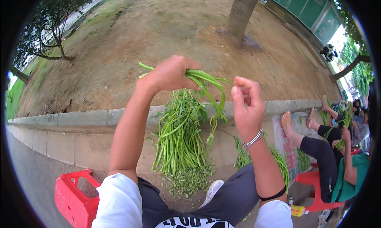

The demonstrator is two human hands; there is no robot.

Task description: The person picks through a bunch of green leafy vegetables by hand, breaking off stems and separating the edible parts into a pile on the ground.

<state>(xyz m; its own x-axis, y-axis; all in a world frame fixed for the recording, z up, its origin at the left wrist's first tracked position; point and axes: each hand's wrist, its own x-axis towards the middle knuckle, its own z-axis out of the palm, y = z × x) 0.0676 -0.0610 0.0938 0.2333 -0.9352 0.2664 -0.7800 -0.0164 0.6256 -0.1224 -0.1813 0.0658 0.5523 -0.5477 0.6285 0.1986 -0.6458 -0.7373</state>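
Note:
My left hand is closed around a small bunch of long green vegetable stems, whose ends droop to the right with some leaves hanging. To its right, my right hand is raised with thumb and fingertips pinched at the tip of one thin stem from that bunch. Below both hands, a large heap of leafy green stems lies on the paving against the curb. Short chopped-looking green bits are scattered at its near end, close to my shoe.
A stone curb crosses in front, with bare soil and a tree trunk beyond. A red plastic stool stands at left. On the right, another person in a green top sits on a red stool handling stems, beside a yellow bottle.

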